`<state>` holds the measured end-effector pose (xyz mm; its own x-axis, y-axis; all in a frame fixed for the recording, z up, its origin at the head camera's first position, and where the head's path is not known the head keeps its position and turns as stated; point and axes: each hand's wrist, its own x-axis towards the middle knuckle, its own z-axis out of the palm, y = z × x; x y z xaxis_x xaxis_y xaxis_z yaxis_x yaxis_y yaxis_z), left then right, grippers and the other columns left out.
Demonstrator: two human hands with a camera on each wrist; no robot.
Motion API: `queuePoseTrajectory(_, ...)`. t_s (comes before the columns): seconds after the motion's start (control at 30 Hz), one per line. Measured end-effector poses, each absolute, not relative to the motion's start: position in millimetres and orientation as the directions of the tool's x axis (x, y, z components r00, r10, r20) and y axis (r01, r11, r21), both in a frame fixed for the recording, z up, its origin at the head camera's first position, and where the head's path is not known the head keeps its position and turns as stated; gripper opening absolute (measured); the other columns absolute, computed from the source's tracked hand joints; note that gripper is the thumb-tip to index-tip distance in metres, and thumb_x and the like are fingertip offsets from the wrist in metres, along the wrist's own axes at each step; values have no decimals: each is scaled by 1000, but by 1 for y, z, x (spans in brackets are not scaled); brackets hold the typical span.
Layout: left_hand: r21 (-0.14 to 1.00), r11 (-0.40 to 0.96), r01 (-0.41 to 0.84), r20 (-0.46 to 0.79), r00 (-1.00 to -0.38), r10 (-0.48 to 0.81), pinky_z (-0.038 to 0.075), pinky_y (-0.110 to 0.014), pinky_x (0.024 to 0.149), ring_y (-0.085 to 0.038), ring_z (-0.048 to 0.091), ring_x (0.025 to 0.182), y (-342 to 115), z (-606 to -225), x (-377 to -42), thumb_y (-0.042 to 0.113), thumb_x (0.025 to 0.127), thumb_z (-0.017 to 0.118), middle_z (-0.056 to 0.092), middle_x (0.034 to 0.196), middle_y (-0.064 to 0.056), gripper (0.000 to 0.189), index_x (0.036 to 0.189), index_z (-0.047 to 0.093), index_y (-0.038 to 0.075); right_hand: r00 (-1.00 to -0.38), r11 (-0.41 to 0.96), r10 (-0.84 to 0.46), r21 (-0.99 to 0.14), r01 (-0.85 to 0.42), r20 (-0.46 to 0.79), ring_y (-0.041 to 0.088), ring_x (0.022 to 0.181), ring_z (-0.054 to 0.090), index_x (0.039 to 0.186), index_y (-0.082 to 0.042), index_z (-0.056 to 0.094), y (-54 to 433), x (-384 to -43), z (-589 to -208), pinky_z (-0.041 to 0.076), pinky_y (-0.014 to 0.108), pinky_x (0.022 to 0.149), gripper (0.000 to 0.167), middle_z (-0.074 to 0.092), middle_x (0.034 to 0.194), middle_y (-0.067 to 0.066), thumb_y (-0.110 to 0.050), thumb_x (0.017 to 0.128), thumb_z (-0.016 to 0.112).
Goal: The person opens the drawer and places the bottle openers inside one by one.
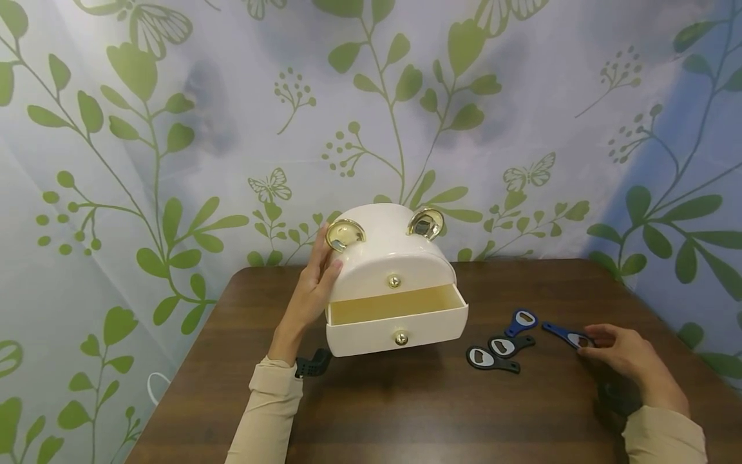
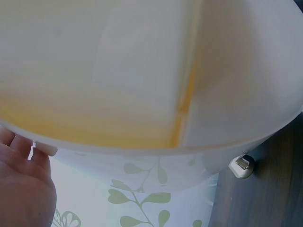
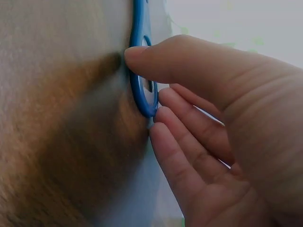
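My left hand [image 1: 313, 290] grips the side of a white box with gold ears [image 1: 385, 251], thumb at its front edge and fingers along the side. The box is tilted, and its lower drawer [image 1: 400, 332] is pulled out, showing a yellowish inside. Close up in the left wrist view, fingers [image 2: 23, 156] touch the box's curved edge beside a metallic knob [image 2: 242, 166]. On the right, my right hand [image 1: 628, 357] pinches the round end of a blue bottle opener [image 1: 562, 332] between thumb and fingertips, low over the table.
Between box and right hand lie another blue bottle opener [image 1: 523, 321] and two black ones, the upper black opener [image 1: 503, 347] and the lower black opener [image 1: 484, 358]. The brown table [image 1: 417, 412] meets a leaf-patterned curtain [image 1: 371, 129] at its back edge.
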<state>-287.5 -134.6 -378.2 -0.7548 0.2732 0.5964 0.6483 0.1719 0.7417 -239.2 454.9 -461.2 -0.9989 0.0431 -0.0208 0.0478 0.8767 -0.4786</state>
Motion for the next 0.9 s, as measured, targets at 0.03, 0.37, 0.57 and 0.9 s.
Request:
queuePoseTrajectory(0.03, 741, 173, 648, 596, -755, 274, 38, -17, 107, -22, 39, 147, -135, -378, -287, 14, 111, 43, 33, 166, -5, 72, 168, 2, 33, -999, 875, 43, -481, 49, -22, 60, 117, 55, 133, 13, 56, 455, -239, -462, 39, 69, 92, 73, 66, 120, 36, -43, 91, 77)
queuePoseTrajectory(0.37, 745, 172, 645, 594, -758, 271, 39, -17, 106, -21, 42, 144, -135, -380, -288, 14, 111, 44, 36, 164, -5, 73, 167, 3, 36, -997, 864, 63, -498, 71, -32, 59, 115, 57, 133, 15, 56, 454, -239, -464, 42, 67, 90, 73, 68, 118, 35, -42, 92, 77)
queuePoseTrajectory(0.57, 747, 172, 642, 592, -760, 267, 40, -18, 106, -21, 43, 143, -135, -379, -288, 14, 111, 44, 38, 163, -5, 73, 166, 4, 41, -995, 867, 100, -488, 102, -31, 62, 118, 52, 134, 13, 56, 453, -239, -464, 41, 68, 90, 78, 67, 121, 35, -50, 92, 75)
queuePoseTrajectory(0.9, 752, 165, 639, 587, -762, 274, 37, -17, 108, -21, 38, 148, -135, -379, -289, 15, 111, 44, 35, 165, -6, 72, 168, 2, 32, -991, 880, 135, -463, 107, 27, 59, 115, 57, 132, 13, 58, 447, -243, -468, 40, 67, 90, 81, 68, 117, 33, -54, 90, 76)
